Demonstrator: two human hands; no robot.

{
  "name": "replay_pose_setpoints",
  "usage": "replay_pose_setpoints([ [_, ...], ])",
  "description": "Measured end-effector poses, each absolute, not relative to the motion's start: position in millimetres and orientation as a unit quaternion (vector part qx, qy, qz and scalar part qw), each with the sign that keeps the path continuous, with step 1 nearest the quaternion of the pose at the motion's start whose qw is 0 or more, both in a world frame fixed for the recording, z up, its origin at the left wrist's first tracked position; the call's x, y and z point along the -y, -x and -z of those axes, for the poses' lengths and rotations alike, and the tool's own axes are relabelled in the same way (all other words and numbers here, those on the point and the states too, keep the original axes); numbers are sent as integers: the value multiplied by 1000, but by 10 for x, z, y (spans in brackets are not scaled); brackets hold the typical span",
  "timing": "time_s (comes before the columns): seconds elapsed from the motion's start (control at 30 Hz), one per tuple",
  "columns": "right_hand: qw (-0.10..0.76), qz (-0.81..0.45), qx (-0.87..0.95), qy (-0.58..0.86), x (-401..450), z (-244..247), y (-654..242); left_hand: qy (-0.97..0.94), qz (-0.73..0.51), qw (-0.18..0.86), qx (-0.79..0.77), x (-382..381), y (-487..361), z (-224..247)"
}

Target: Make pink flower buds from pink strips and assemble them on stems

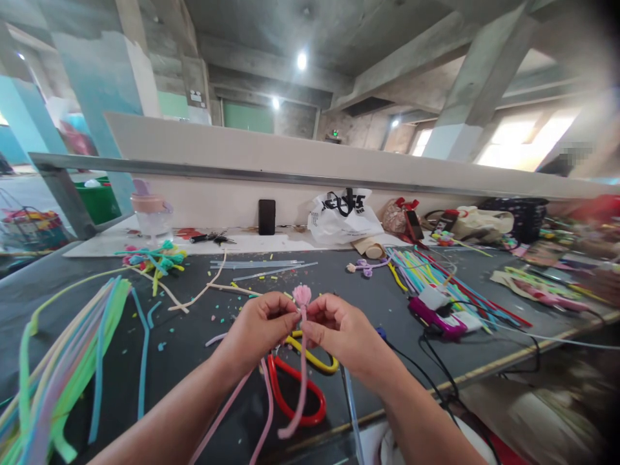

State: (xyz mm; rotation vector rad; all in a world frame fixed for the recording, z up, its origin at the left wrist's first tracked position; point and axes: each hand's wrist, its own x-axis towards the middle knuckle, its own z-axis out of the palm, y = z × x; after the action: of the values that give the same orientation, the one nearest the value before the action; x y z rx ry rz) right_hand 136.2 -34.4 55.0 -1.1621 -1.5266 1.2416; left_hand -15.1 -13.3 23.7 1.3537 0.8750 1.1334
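Observation:
Between my two hands stands a pink pipe-cleaner flower (301,296), its fluffy head up and its stem hanging down toward the table edge. My left hand (261,326) pinches the stem just under the head from the left. From the right, my right hand (339,329) pinches the same stem with thumb and fingers. Below the hands lie scissors (317,413) with one red and one yellow handle loop; their blades are hidden. More pink pipe cleaners (267,394) lie under my left forearm.
Bundles of coloured pipe cleaners lie at left (72,361) and right (411,271). A purple glue gun (436,318) with black cables sits at the right. A water bottle (152,216), a phone (267,216) and a white plastic bag (341,216) stand along the back.

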Motion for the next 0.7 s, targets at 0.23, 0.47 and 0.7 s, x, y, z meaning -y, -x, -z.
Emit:
replay_pose_setpoints([
  [0.23,438,-427,619,492,260,-422,-1346,-653,-487,431,-387,139,166,-200],
  [0.47,437,-234,684,535,245,-253,-1308,-561,-509,519,-396,101,118,-170],
  [0.7,456,-96,717,518,267,-169,-1239,-506,-513,550,-422,108,91,-173],
])
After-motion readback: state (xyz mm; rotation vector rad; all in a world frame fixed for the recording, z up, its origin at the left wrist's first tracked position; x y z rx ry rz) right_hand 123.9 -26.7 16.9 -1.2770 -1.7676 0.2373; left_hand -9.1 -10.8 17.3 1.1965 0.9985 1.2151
